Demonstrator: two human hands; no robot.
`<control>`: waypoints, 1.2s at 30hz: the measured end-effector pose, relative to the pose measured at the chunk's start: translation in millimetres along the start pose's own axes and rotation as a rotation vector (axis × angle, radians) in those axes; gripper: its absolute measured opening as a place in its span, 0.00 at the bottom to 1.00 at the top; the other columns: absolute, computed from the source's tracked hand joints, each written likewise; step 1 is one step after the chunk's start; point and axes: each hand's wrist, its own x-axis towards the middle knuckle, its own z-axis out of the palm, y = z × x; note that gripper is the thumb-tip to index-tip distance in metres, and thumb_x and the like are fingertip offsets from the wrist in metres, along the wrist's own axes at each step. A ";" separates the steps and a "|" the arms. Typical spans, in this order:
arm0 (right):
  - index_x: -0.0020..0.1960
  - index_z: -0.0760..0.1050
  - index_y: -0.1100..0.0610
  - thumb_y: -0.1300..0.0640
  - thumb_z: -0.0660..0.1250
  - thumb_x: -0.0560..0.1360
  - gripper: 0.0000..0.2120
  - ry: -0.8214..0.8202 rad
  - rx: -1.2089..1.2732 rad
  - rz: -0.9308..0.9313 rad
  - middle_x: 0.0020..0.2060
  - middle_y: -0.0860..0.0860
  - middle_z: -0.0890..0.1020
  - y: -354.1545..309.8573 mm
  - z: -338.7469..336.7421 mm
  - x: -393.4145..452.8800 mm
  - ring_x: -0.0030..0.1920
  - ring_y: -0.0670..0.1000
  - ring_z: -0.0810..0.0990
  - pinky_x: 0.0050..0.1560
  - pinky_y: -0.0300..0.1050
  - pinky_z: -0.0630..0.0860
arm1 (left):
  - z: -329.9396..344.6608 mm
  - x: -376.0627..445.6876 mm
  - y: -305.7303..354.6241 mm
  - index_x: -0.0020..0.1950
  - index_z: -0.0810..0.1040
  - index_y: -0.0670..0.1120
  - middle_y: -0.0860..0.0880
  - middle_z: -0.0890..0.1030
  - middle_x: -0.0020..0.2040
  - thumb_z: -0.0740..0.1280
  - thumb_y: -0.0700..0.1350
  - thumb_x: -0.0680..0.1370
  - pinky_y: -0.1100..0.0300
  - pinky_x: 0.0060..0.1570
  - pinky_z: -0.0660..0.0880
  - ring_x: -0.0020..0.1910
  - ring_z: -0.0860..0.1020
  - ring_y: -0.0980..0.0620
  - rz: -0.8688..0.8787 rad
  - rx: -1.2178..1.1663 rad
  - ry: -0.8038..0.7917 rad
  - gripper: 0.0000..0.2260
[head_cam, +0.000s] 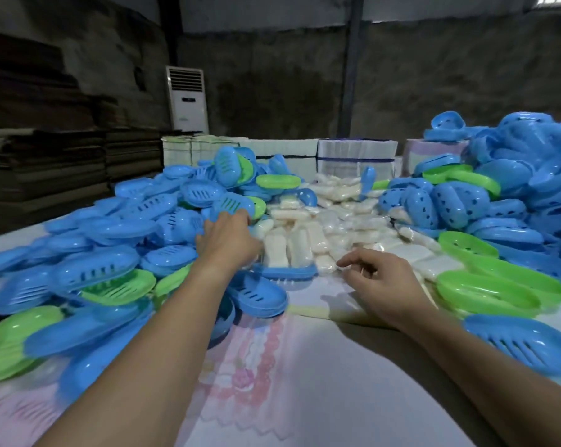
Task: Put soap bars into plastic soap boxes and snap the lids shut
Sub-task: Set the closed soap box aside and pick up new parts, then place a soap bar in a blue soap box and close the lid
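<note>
Wrapped white soap bars (343, 221) lie heaped in the middle of the table. A big pile of blue and green slotted soap boxes (121, 227) spreads over the left side. My left hand (227, 241) reaches into that pile, its fingertips touching the lower edge of a blue slotted box (230, 203). Just right of that hand sits a blue box base (285, 272) with white bars showing above it. My right hand (379, 285) hovers over the near edge of the soap heap, fingers loosely curled, holding nothing.
More blue and green boxes (505, 195) tower at the right; green halves (495, 291) and a blue slotted half (524, 343) lie near my right forearm. A pink floral cloth (272, 382) covers the table. Bundled white stacks (356, 156) stand behind the soap.
</note>
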 end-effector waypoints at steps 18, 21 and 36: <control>0.43 0.80 0.43 0.59 0.68 0.72 0.10 -0.076 -0.085 -0.034 0.33 0.44 0.79 -7.5 -0.9 -3.0 0.40 0.38 0.75 0.39 0.34 0.69 | 5.7 52.8 -38.3 0.57 0.76 0.45 0.43 0.78 0.61 0.70 0.55 0.75 0.47 0.61 0.77 0.59 0.77 0.42 -0.160 0.173 -0.247 0.18; 0.43 0.80 0.43 0.59 0.68 0.72 0.10 -0.080 -0.083 -0.028 0.33 0.44 0.79 -7.5 -1.4 -3.0 0.39 0.37 0.75 0.40 0.37 0.69 | 2.8 52.8 -36.7 0.63 0.73 0.46 0.44 0.77 0.62 0.73 0.57 0.73 0.49 0.60 0.76 0.60 0.76 0.43 -0.166 0.121 -0.240 0.24; 0.42 0.79 0.43 0.60 0.67 0.73 0.11 -0.092 -0.054 -0.007 0.34 0.45 0.80 -6.6 -6.6 -1.3 0.37 0.39 0.75 0.40 0.38 0.70 | -3.3 14.7 1.5 0.76 0.64 0.53 0.48 0.69 0.67 0.80 0.38 0.69 0.57 0.48 0.77 0.60 0.73 0.46 -0.080 -0.811 0.135 0.41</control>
